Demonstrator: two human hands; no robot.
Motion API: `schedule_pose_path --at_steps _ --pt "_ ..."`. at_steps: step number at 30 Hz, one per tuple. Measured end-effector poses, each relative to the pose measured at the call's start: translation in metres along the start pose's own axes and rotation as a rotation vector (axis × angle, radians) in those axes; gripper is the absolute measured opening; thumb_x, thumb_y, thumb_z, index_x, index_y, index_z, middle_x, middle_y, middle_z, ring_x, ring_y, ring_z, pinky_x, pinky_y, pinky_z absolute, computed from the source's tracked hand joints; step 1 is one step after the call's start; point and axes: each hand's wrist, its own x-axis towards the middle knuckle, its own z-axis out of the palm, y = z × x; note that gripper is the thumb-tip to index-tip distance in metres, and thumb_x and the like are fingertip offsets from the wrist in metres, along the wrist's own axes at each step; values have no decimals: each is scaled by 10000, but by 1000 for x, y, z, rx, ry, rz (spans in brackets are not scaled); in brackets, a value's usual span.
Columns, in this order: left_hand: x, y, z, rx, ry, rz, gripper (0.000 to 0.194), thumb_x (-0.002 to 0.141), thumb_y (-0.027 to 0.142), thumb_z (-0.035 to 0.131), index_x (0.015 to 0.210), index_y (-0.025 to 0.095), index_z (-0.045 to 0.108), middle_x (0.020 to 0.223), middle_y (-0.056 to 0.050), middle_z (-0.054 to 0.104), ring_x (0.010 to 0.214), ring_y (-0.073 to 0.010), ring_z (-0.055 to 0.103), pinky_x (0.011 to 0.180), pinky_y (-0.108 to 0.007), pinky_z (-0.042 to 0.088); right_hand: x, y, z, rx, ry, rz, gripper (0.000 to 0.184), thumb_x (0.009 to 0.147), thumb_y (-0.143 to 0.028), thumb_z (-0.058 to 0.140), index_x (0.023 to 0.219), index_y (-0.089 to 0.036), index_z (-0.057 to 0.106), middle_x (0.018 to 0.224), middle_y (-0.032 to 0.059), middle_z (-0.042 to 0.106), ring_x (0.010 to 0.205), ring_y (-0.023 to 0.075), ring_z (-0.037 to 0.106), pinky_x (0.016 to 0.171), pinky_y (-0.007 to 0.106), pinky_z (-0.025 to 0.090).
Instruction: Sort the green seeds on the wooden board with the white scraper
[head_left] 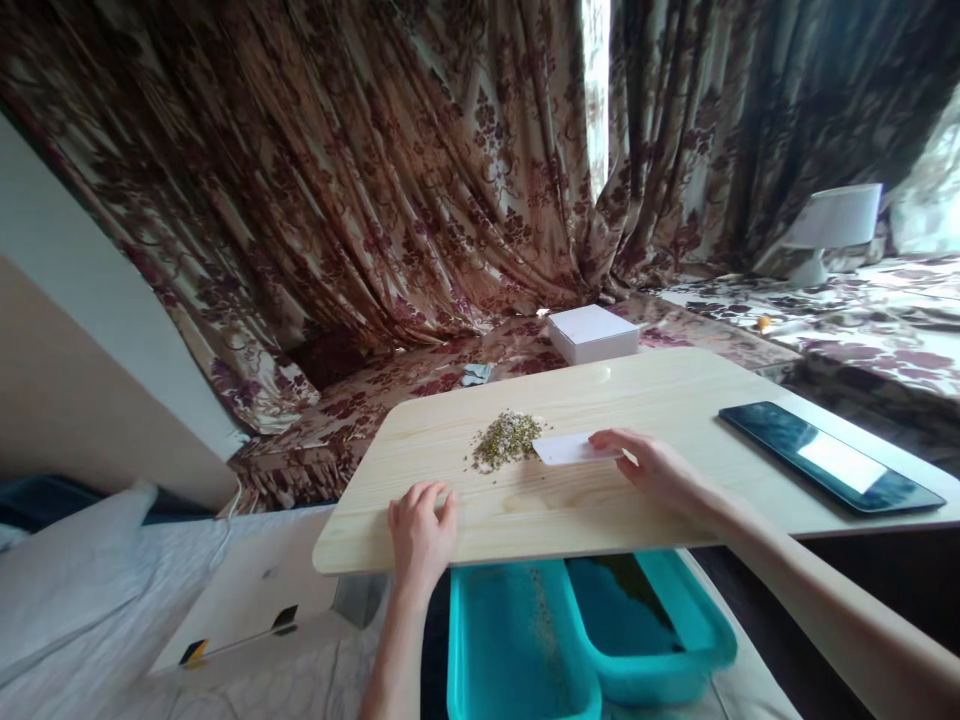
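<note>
A pile of small greenish and pale grains lies on the light wooden tabletop, with a few bits scattered around it. Between the thumb and fingers of my right hand is a flat white card. The card's far end reaches the right side of the pile. My left hand rests on the table's near edge, left of and nearer than the pile. Its fingers are slightly bent and apart, holding nothing.
Below the near edge stand two turquoise tubs, with grains in the left and dark contents in the right. A black tablet lies at the tabletop's right. Behind are a white box and a lamp; a cardboard box lies left.
</note>
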Motion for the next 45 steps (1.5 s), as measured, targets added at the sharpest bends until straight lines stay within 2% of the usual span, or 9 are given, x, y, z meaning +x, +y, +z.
schedule_pose_path --at_steps 6,9,13,16,28,32,38,42,45 --pt "-3 4 -3 -5 17 8 220 868 328 483 970 224 649 1056 -77 648 1021 -246 576 1014 -470 264 -24 20 -44 -195 -45 22 479 697 -111 452 1156 -185 565 1216 116 611 1132 253 561 939 409 446" --pt "-4 4 -3 -13 22 13 218 867 331 483 961 224 648 1057 -76 648 1017 -251 577 1015 -477 259 -40 51 -89 -466 133 313 392 761 -360 545 1090 -152 591 1177 196 608 1092 376 550 884 528 411" --pt "-4 4 -4 -23 25 22 222 865 334 481 950 216 649 1054 -81 651 1005 -257 582 1003 -478 265 -58 81 -122 -543 188 748 518 611 -652 626 756 -156 608 885 270 635 895 454 588 681 557 389" --pt "-3 5 -5 -29 26 27 224 860 335 484 949 213 649 1050 -82 653 1007 -266 581 989 -479 277 -60 77 -122 -475 227 713 480 621 -650 606 711 -179 582 833 233 623 894 434 580 668 506 382" --pt "3 15 -15 -107 57 -12 245 849 348 487 976 211 645 1057 -98 647 1027 -281 566 1020 -517 261 -60 66 -114 -559 229 745 632 659 -618 595 1077 -149 534 927 230 627 933 487 576 706 520 434" --pt "13 66 -38 -654 -26 -59 340 837 434 522 1066 202 617 1150 -98 606 1124 -249 516 996 -389 358 -38 19 -99 -232 281 688 600 683 -592 594 1136 -210 499 929 146 663 875 376 624 701 471 465" --pt "9 157 -44 -1717 -434 -395 508 866 597 419 1220 260 558 1268 -65 566 1215 -229 471 1000 -360 359 10 -81 -21 423 228 344 549 724 -511 609 1169 -241 437 947 59 670 754 206 657 634 332 522" --pt "6 162 -38 -1979 -427 -577 497 883 543 430 1206 196 580 1216 -87 602 1189 -251 498 965 -342 403 31 -126 24 384 226 261 508 745 -496 597 1136 -206 452 937 91 680 835 242 661 671 355 527" --pt "8 147 -40 -2060 -394 -687 519 889 539 413 1183 154 598 1141 -104 641 1107 -274 560 939 -359 426 35 -142 35 255 177 134 436 821 -454 524 1156 -184 456 1051 142 659 943 268 640 724 380 522"
